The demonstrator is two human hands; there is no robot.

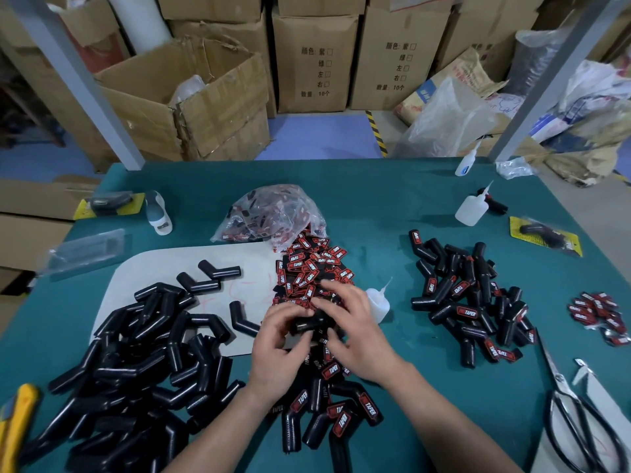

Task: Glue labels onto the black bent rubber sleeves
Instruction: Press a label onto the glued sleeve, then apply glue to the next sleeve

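Far to the left of the heap of labels (314, 268) lies a big pile of plain black bent sleeves (136, 363). Just below the heap, the left hand (276, 349) has its fingers curled round one black bent sleeve (307, 324). The right hand (355, 332) grips the other end of it, fingers bent over the top. A white glue bottle (377, 303) sits just right of the heap. Further right is a pile of sleeves with labels on (471, 302), then scissors (580, 414).
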